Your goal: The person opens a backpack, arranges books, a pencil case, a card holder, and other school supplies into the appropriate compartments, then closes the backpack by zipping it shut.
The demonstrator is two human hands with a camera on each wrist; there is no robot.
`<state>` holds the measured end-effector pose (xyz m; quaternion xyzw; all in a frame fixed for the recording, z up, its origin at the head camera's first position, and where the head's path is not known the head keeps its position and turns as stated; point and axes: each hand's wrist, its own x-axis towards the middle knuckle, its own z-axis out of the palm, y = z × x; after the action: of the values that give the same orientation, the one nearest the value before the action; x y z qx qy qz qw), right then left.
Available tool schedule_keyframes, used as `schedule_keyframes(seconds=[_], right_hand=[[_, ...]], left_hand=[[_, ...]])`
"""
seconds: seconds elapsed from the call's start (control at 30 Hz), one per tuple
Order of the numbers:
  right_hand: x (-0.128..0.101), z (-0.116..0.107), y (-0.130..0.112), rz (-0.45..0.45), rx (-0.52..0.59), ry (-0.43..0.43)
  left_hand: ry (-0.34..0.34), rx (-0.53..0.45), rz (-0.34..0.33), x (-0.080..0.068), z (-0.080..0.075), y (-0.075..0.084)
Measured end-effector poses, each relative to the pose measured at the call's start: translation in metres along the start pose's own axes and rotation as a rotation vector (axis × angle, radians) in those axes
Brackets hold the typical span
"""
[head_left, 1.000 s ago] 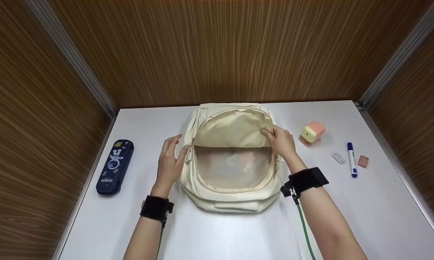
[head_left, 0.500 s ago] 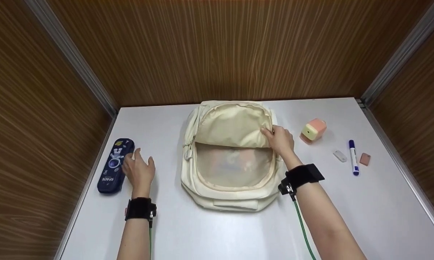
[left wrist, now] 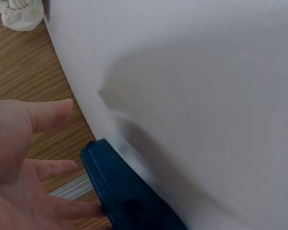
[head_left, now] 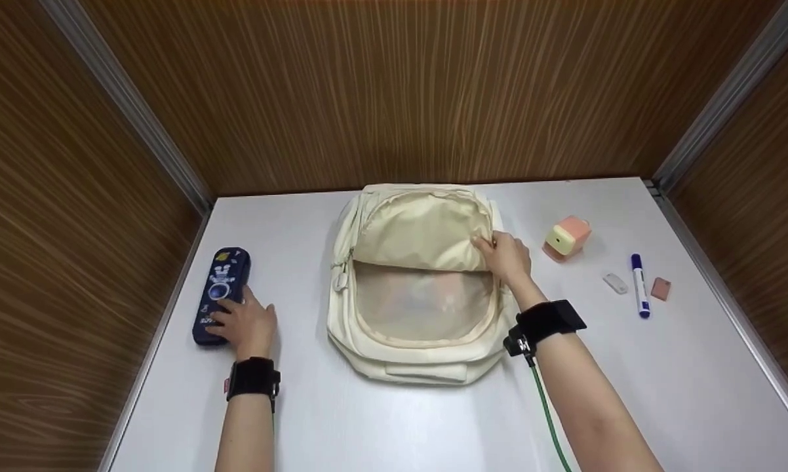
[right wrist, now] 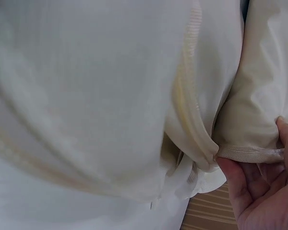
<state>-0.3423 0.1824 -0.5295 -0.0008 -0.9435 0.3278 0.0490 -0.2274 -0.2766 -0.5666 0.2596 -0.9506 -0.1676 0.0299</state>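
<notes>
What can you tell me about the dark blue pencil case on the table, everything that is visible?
The pencil case is long, narrow and dark blue, with a hard-looking shell, rounded ends and small space-themed prints on its closed lid. It lies flat near the table's left edge, left of the backpack and apart from it. The left hand rests on its near end.

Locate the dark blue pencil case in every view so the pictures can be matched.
Head: the pencil case lies at the left on the white table, its near end under the left hand.
Left wrist: its dark blue end shows at the bottom, beside the fingers.
Right wrist: not in it; only cream backpack fabric.
Shared landmark: the left hand.
</notes>
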Motion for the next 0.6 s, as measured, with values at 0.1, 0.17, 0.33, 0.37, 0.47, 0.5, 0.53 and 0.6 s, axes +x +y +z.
schedule_keyframes(seconds=[0.1,0.17,0.33,0.37,0.47,0.5,0.53,0.6], right_hand=[[-0.001,0.001,0.0,-0.005,0.001,-0.003],[-0.001,0.001,-0.001,-0.003,0.001,-0.003],[-0.003,0.004,-0.003,-0.004,0.007,-0.003],[-0.003,0.005,-0.003,-0.005,0.012,-0.003],[-0.004,0.007,-0.003,-0.015,0.015,-0.004],[-0.004,0.007,-0.002,-0.02,0.015,-0.005],[-0.004,0.008,-0.002,-0.022,0.013,-0.006],[-0.004,0.008,-0.002,-0.024,0.01,-0.009]], left_hand=[[0.085,-0.013,0.08,0.002,0.005,0.004],[0.137,-0.037,0.123,0.001,0.009,0.006],[0.205,-0.103,0.179,-0.002,0.012,0.005],[0.209,-0.103,0.18,-0.003,0.011,0.004],[0.144,-0.08,0.143,-0.007,0.005,-0.001],[0.11,-0.076,0.122,-0.008,0.003,-0.002],[0.071,-0.07,0.098,-0.01,0.002,-0.003],[-0.001,-0.081,0.055,-0.012,0.0,-0.005]])
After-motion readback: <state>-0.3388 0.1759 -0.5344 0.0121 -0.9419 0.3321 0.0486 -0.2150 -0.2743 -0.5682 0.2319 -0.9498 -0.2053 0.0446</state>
